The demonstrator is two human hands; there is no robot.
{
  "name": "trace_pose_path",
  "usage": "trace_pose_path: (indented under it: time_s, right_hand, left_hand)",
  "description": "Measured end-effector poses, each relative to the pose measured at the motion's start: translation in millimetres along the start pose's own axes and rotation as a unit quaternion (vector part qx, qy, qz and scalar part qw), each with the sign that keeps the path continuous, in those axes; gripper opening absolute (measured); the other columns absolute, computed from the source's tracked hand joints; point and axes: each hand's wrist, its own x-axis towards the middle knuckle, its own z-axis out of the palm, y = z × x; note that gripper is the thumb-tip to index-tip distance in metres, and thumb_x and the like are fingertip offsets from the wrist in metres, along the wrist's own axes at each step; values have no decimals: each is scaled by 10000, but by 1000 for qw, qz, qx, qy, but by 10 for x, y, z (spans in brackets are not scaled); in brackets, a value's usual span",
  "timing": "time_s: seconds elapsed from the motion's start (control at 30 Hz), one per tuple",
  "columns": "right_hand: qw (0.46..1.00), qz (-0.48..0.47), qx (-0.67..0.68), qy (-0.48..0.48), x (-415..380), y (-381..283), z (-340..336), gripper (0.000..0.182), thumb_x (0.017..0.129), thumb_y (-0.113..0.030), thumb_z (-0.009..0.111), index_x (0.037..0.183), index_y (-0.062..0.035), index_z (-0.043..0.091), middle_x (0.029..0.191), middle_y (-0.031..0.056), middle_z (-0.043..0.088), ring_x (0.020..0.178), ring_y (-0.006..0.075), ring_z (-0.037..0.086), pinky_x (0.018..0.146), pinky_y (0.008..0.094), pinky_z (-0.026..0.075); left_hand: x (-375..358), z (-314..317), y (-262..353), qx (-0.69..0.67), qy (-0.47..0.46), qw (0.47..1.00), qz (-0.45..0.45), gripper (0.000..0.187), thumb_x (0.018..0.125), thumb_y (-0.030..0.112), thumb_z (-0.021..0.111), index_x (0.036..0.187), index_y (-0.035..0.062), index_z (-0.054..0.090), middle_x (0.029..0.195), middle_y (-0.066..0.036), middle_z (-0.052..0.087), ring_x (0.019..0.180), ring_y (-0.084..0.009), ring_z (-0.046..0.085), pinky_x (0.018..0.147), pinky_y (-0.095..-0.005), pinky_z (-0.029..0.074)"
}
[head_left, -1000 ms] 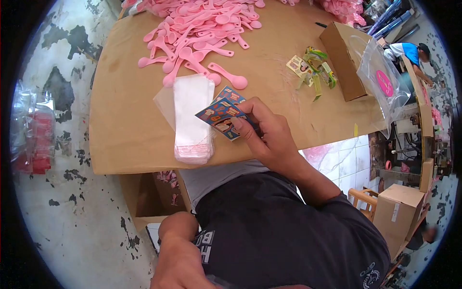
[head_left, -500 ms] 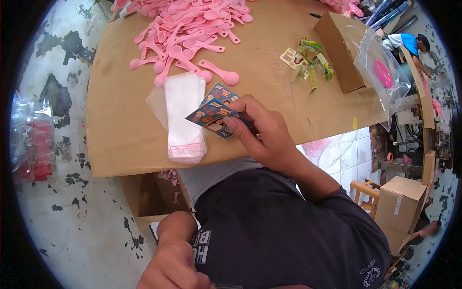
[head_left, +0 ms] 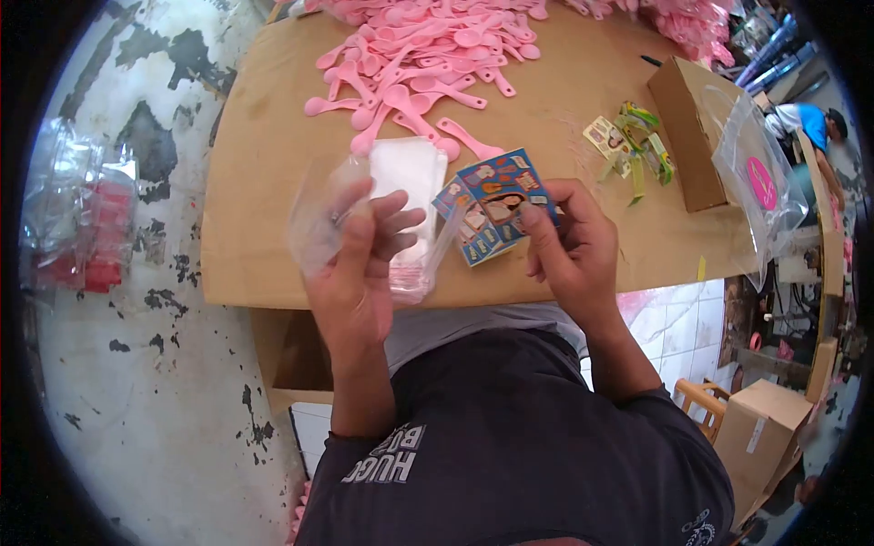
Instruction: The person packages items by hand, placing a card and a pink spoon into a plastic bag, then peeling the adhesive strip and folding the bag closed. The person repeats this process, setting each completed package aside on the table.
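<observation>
My left hand [head_left: 355,264] is closed on a thin clear plastic bag [head_left: 317,223], slightly smeared by motion, in front of the stack of bags. Printed blue cards [head_left: 501,205] with small pictures on them are pinched between the thumb and fingers of my right hand [head_left: 574,246]. Their left edge lies close to the clear plastic beside the stack. That stack of clear and whitish plastic bags [head_left: 401,168], with pink at its lower end, rests on the brown-covered table [head_left: 264,200], partly hidden by my left hand. Pink measuring spoons [head_left: 410,105] lie heaped just beyond it.
Green and yellow printed strips [head_left: 637,146] lie to the right, beside a cardboard box [head_left: 692,136] with a clear bag [head_left: 756,173] hanging over it. Bagged red items [head_left: 105,227] are at far left. Another person [head_left: 806,123] bends down at the far right.
My left hand has come up from near my lap to above the table, with a clear bag in it. The cards in my right hand have turned to face me more. The view has shifted.
</observation>
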Motion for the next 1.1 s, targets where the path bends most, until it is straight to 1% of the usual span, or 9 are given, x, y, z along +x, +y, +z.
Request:
trace_pose_path:
  time_s: [0.07, 0.17, 0.27, 0.4, 0.63, 0.77, 0.83, 0.97, 1.1]
  right_hand:
    - [1000, 0, -10, -9, 22, 34, -3, 160, 1020, -107, 643, 1133, 5, 630, 844, 3, 664, 619, 26, 573, 513, 199, 463]
    - [997, -53, -49, -8, 48, 86, 29, 171, 1019, -116, 650, 1139, 5, 644, 849, -2, 662, 668, 16, 564, 554, 195, 465]
    - [999, -12, -25, -27, 25, 50, 64, 174, 1021, -125, 652, 1140, 2, 654, 864, -2, 665, 696, 11, 557, 579, 191, 457]
    - [998, 27, 9, -50, 32, 17, 117, 178, 1024, -137, 651, 1141, -3, 647, 871, 5, 664, 641, 18, 545, 534, 188, 432]
    - [987, 75, 85, -113, 101, 32, 131, 185, 1022, -151, 652, 1127, 1, 631, 828, 2, 637, 586, 46, 574, 505, 197, 442]
    - [985, 74, 109, -114, 133, 51, 183, 178, 1026, -147, 644, 1122, 2, 627, 829, 9, 640, 591, 49, 581, 503, 203, 459]
    - [986, 61, 126, -95, 144, 55, 228, 167, 1023, -133, 640, 1109, 9, 628, 860, 49, 677, 595, 62, 596, 499, 211, 470]
    - [987, 42, 121, -92, 156, 95, 236, 164, 1024, -127, 638, 1117, 8, 627, 864, 47, 678, 607, 59, 600, 511, 211, 481]
    - [983, 67, 72, -153, 166, 77, 137, 224, 1014, -122, 657, 1194, 11, 636, 845, 14, 658, 609, 40, 599, 523, 201, 491]
  left_hand:
    - [83, -144, -108, -9, -13, 1000, -8, 300, 1052, 195, 595, 1275, -5, 583, 1063, -229, 726, 930, -324, 747, 769, -375, 619]
    - [147, -245, -157, -40, -38, 998, -13, 254, 1055, 173, 585, 1239, -1, 577, 1094, -229, 722, 975, -334, 744, 798, -384, 631]
    - [160, -120, -67, -91, -30, 995, -21, 216, 1061, 165, 574, 1203, 3, 570, 1102, -231, 722, 992, -340, 742, 800, -389, 633]
    - [156, -40, -75, -135, -14, 990, -35, 224, 1051, 165, 597, 1202, 3, 565, 1082, -229, 732, 998, -336, 745, 819, -386, 631]
    - [157, -141, -191, -72, -28, 997, -22, 298, 1022, 143, 641, 1268, 8, 540, 1113, -215, 726, 995, -302, 743, 828, -359, 632]
    - [140, -15, -172, -74, -43, 996, -5, 268, 1030, 120, 619, 1259, -1, 552, 1132, -230, 717, 1009, -287, 736, 849, -369, 625]
    - [137, 4, -190, -82, -50, 995, -8, 260, 1033, 112, 610, 1258, -5, 553, 1149, -235, 711, 1020, -283, 731, 858, -376, 622]
    - [151, 18, -268, -86, -62, 994, -9, 269, 1038, 99, 590, 1280, -13, 554, 1218, -265, 680, 1057, -279, 713, 921, -397, 600]
    - [137, 113, -253, -81, -65, 994, -24, 276, 1034, 89, 591, 1277, -41, 578, 1237, -281, 670, 1068, -258, 704, 949, -385, 581]
